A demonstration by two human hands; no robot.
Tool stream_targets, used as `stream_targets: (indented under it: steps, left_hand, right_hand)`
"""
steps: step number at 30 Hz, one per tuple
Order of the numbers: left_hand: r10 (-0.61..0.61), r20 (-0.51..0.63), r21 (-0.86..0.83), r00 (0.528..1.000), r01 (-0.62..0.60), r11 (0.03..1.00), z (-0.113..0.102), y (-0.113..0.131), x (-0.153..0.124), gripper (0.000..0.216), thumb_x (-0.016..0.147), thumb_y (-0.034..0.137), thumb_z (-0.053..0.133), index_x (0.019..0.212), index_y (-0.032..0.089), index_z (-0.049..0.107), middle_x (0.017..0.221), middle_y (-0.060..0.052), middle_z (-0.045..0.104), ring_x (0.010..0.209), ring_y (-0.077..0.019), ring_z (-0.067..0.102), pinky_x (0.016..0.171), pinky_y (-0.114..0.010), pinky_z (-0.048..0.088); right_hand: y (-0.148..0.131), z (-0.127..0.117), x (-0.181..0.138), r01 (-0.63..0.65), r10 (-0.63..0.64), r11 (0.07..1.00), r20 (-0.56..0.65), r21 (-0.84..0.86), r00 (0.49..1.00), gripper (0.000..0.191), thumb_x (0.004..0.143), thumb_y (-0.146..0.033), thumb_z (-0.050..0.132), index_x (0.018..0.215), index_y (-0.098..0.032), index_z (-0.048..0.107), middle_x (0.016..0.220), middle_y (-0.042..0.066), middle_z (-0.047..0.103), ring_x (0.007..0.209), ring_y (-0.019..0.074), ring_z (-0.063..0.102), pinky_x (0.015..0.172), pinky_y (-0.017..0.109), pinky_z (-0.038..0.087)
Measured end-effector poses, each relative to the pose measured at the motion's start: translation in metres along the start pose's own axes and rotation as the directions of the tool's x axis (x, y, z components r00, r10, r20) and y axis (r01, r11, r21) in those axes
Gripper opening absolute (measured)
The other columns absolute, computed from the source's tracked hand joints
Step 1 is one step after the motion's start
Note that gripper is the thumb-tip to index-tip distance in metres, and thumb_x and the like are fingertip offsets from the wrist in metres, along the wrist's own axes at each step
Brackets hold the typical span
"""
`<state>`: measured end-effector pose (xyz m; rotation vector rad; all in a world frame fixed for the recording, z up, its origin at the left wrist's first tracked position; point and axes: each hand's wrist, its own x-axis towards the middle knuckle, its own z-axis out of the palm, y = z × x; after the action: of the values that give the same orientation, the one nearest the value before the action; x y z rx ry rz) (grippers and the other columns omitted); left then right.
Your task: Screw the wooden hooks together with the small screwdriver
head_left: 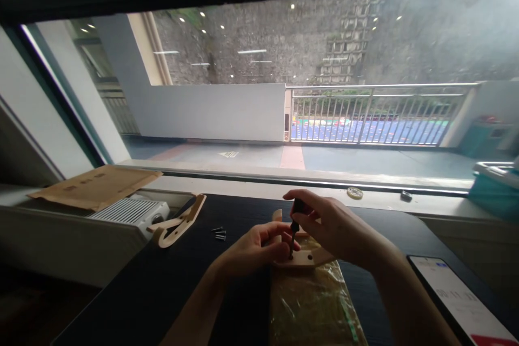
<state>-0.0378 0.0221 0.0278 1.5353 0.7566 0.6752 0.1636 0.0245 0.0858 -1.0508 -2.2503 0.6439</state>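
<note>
My right hand is closed round the black handle of a screwdriver, which stands nearly upright. Its shaft points down at a hole near the left end of a light wooden piece. A second, dark hole shows further right on that wood. My left hand is closed at the wood's left end, its fingers by the screwdriver tip; they hide whether a screw is there. Under the wood lies a package wrapped in shiny clear tape. Several loose screws lie to the left on the black table.
Another curved wooden part lies at the table's left edge, beside a white slatted box and a brown envelope. A phone lies at the right. A tape roll and a small black object sit on the windowsill.
</note>
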Motion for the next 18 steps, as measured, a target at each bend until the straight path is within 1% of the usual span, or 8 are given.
stream_targets:
  steps: [2, 4, 9, 12, 15, 18]
  left_hand:
    - [0.027, -0.033, 0.008, 0.999, -0.027, 1.000, 0.003, -0.007, -0.002, 0.043, 0.080, 0.044, 0.061, 0.112, 0.015, 0.059, 0.109, -0.011, 0.063, 0.102, -0.0229, 0.058, 0.087, -0.033, 0.043]
    - [0.049, -0.052, 0.023, 0.997, -0.048, 0.999, 0.004, -0.011, -0.004, 0.040, 0.080, 0.044, 0.061, 0.108, 0.015, 0.061, 0.106, -0.009, 0.063, 0.100, -0.0221, 0.057, 0.086, -0.031, 0.043]
    - [0.083, -0.080, 0.038, 0.993, -0.080, 0.996, 0.004, -0.015, -0.005, 0.036, 0.081, 0.043, 0.060, 0.105, 0.016, 0.063, 0.103, -0.007, 0.063, 0.095, -0.0201, 0.057, 0.084, -0.030, 0.043]
    - [0.111, -0.094, 0.036, 0.989, -0.108, 0.993, 0.005, -0.017, -0.003, 0.034, 0.083, 0.043, 0.058, 0.102, 0.015, 0.063, 0.099, -0.007, 0.062, 0.093, -0.0198, 0.057, 0.084, -0.029, 0.042]
    - [0.131, -0.099, 0.027, 0.986, -0.129, 0.991, 0.007, -0.017, -0.002, 0.035, 0.085, 0.043, 0.055, 0.102, 0.014, 0.063, 0.096, -0.007, 0.061, 0.089, -0.0178, 0.056, 0.081, -0.028, 0.041]
    - [0.154, -0.120, 0.025, 0.981, -0.152, 0.988, 0.009, -0.019, -0.001, 0.033, 0.086, 0.042, 0.055, 0.099, 0.013, 0.064, 0.091, -0.005, 0.060, 0.082, -0.0145, 0.053, 0.075, -0.025, 0.040]
  right_hand:
    - [-0.001, 0.000, 0.000, 0.009, -0.009, 1.000, -0.001, -0.001, 1.000, 0.036, 0.086, -0.020, 0.047, 0.119, -0.031, 0.053, 0.078, -0.002, 0.067, 0.067, 0.0113, 0.060, 0.061, 0.024, 0.045]
    - [-0.004, 0.000, -0.001, 0.016, -0.016, 1.000, 0.002, 0.007, 1.000, 0.036, 0.086, -0.019, 0.048, 0.119, -0.032, 0.053, 0.080, -0.003, 0.068, 0.067, 0.0108, 0.061, 0.062, 0.024, 0.046]
    - [-0.008, -0.001, -0.003, 0.044, -0.044, 0.998, 0.009, 0.039, 0.999, 0.040, 0.086, -0.017, 0.046, 0.123, -0.031, 0.052, 0.097, 0.000, 0.068, 0.072, 0.0101, 0.063, 0.066, 0.023, 0.048]
    - [-0.008, -0.001, -0.005, 0.073, -0.074, 0.996, 0.013, 0.044, 0.997, 0.039, 0.087, -0.018, 0.047, 0.123, -0.030, 0.054, 0.091, -0.002, 0.068, 0.070, 0.0096, 0.062, 0.065, 0.022, 0.048]
    - [-0.007, -0.001, -0.004, 0.088, -0.088, 0.995, -0.028, 0.034, 0.996, 0.036, 0.086, -0.022, 0.051, 0.121, -0.028, 0.056, 0.083, -0.002, 0.068, 0.069, 0.0097, 0.062, 0.062, 0.020, 0.048]
    - [-0.006, 0.000, -0.003, 0.105, -0.103, 0.994, -0.061, 0.022, 0.993, 0.036, 0.086, -0.023, 0.053, 0.121, -0.026, 0.057, 0.080, -0.002, 0.067, 0.068, 0.0092, 0.061, 0.060, 0.019, 0.048]
